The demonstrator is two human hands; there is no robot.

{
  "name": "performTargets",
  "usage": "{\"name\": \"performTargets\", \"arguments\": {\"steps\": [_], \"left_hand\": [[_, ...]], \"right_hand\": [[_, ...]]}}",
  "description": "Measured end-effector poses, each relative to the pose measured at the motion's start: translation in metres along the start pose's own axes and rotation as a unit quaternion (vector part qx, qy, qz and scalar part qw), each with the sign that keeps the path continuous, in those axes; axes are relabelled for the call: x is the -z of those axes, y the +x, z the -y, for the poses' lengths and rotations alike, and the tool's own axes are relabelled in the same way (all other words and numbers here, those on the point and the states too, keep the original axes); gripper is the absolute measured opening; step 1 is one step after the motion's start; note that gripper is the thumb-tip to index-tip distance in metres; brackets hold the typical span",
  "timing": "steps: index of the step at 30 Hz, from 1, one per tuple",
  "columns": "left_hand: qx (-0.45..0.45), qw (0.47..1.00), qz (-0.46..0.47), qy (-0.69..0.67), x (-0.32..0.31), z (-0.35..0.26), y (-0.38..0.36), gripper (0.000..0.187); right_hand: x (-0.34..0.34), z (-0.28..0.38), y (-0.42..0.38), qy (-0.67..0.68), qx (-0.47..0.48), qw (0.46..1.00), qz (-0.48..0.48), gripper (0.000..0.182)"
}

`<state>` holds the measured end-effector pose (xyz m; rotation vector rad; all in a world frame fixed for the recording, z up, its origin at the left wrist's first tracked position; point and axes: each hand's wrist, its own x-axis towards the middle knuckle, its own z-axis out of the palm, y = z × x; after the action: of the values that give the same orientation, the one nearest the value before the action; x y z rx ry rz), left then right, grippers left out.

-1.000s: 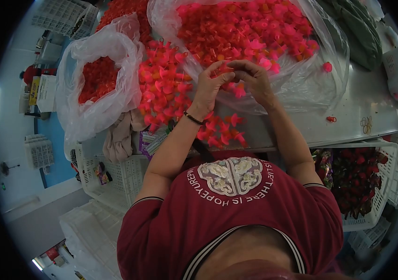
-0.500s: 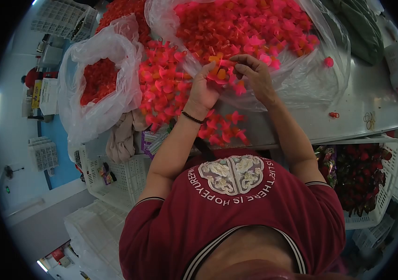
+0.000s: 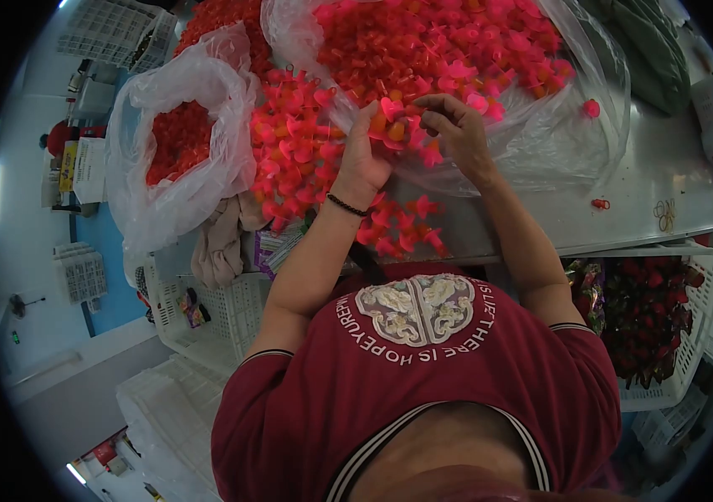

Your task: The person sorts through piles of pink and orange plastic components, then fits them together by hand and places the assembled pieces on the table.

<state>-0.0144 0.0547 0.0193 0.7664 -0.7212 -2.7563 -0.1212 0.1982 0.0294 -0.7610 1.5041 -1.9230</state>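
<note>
My left hand (image 3: pixel 365 159), with a dark beaded bracelet at its wrist, is closed around a small cluster of pink and orange plastic pieces (image 3: pixel 392 125). At the right edge of that cluster, my right hand (image 3: pixel 457 130) has its fingers bent and pinched together. What lies between its fingertips is too small to make out. Beneath and left of my hands, a heap of pink flower-like plastic pieces (image 3: pixel 294 159) covers the table. A few more pink pieces (image 3: pixel 407 226) lie near the table's front edge.
Beyond my hands, an open clear plastic bag (image 3: pixel 541 142) holds many pink and red pieces. Another plastic bag (image 3: pixel 231 159) with red pieces stands at left. Rubber bands (image 3: pixel 664 216) lie on the metal table (image 3: pixel 541 222). A white crate (image 3: pixel 712 284) with dark red items is at right.
The orange piece that stood up between my fingertips is no longer seen there; a pink piece faces up in the left hand instead. Both hands keep nearly the same position.
</note>
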Motion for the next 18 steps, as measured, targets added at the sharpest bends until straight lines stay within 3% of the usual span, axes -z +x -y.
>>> {"name": "performTargets", "arguments": {"steps": [2, 7, 18], "left_hand": [[0.030, 0.999, 0.043, -0.017, 0.002, 0.000, 0.000, 0.035], [-0.028, 0.996, -0.031, 0.083, -0.031, 0.002, -0.020, 0.034], [-0.059, 0.979, -0.020, 0.192, -0.002, 0.004, -0.007, 0.026]], "right_hand": [[0.001, 0.000, 0.000, 0.002, -0.022, 1.000, -0.014, 0.022], [-0.002, -0.002, -0.001, -0.001, 0.000, 1.000, -0.024, 0.021], [0.001, -0.011, 0.001, -0.028, -0.017, 0.999, 0.008, 0.020]]}}
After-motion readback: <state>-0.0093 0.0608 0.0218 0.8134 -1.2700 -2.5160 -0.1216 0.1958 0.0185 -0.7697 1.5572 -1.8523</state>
